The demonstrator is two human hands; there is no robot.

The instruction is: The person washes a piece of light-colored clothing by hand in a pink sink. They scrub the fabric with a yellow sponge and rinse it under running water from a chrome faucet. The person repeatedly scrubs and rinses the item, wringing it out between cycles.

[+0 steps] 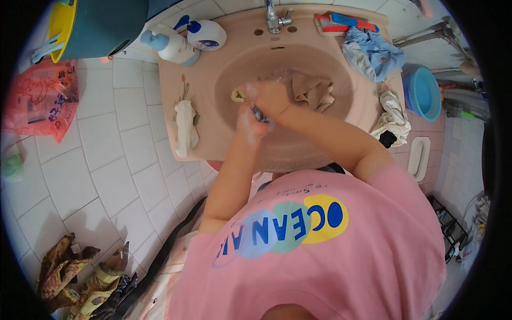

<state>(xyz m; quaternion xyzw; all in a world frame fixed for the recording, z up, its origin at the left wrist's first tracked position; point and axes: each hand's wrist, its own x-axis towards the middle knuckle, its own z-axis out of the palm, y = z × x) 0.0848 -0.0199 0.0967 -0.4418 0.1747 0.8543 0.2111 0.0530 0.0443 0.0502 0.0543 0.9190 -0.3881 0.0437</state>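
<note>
Both of my hands are pressed together over the left half of a pink washbasin [288, 156], with white suds on the skin. My left hand [253, 122] is lower, and my right hand [269, 98] lies across above it. Between them they grip a small wet cloth, possibly a sock. A cream end [238, 95] of it pokes out at the left, and a dark grey part [261, 115] shows between the palms; my fingers hide the rest. Right of my right hand, a brown cloth [312, 90] lies in the cloudy water of the bowl.
A chrome tap [274, 22] rises behind the bowl. Two pump bottles [206, 35] stand at the back left. A red-bristled scrubbing brush [336, 26] and a light-blue cloth [374, 54] sit back right. White cloths lie on the left rim [186, 128] and right rim [392, 116].
</note>
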